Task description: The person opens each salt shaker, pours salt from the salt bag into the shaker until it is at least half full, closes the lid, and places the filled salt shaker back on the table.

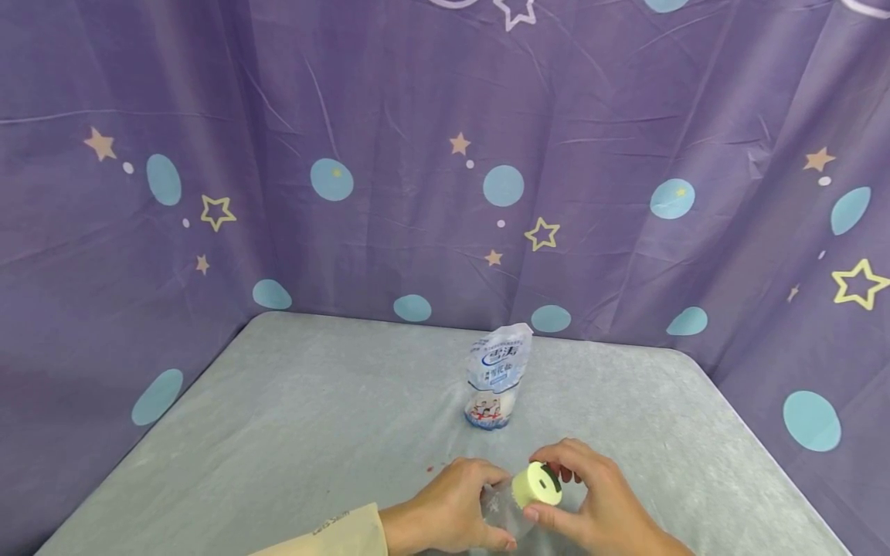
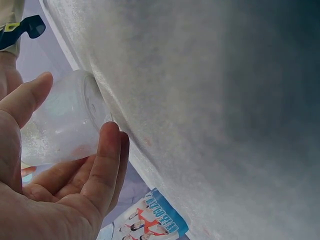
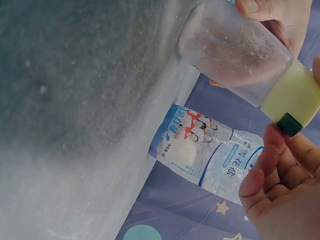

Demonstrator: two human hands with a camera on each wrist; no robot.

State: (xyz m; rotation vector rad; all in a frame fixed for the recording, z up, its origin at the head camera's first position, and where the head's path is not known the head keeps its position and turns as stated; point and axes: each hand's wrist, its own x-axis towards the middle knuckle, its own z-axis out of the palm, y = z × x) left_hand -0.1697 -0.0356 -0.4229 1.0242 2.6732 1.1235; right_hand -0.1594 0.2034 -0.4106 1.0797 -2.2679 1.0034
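Observation:
A clear seasoning jar [image 1: 496,511] with a pale yellow cap [image 1: 534,486] stands near the front of the table. White grains cling inside its transparent wall, and its base is right at the tabletop in the left wrist view. My left hand [image 1: 448,506] grips the jar's body, thumb on the near side and fingers round the far side. With thumb and fingertips, my right hand [image 1: 603,498] holds the cap, close by its dark green tab [image 3: 290,125]. Behind both hands a white and blue bag of salt [image 1: 497,378] stands upright.
A grey-white cloth covers the table [image 1: 334,401]. Small reddish specks [image 1: 430,469] lie left of the jar. Purple curtains [image 1: 417,100] with stars and blue dots rise behind the table and along both sides.

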